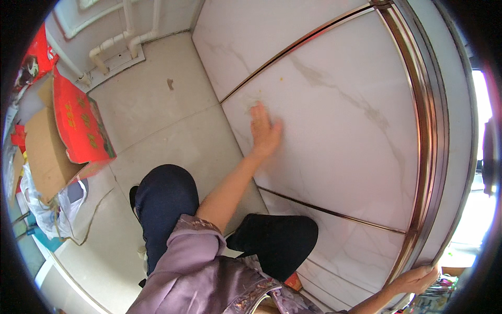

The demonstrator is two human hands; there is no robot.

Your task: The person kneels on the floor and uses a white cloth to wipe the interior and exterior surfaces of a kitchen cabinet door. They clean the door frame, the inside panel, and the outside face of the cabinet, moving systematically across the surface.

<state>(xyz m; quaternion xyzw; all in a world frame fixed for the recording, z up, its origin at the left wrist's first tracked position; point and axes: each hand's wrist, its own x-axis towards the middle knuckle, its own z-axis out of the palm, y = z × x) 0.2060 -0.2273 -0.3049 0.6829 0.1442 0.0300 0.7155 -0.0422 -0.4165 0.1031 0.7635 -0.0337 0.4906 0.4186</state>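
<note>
My left hand [265, 131] is at a white, marble-patterned cabinet panel [337, 149], fingers extended and thumb apart, with nothing seen in it. The hand is slightly blurred; its palm faces the panel and is hidden. Faint yellowish marks [259, 92] show on the panel around and above the fingertips. At the lower right my right hand [419, 279] grips the edge of the countertop [457, 157]. A copper-coloured metal trim [425, 137] runs beneath that edge, and dark seams divide the panels.
My bent knees [168, 196] are close to the cabinet, above the tiled floor [157, 129]. An open red cardboard box [80, 117] stands at the left beside a white plastic bag [43, 208]. White pipes [113, 43] run along the far wall. Mixed items [435, 296] lie beyond my right hand.
</note>
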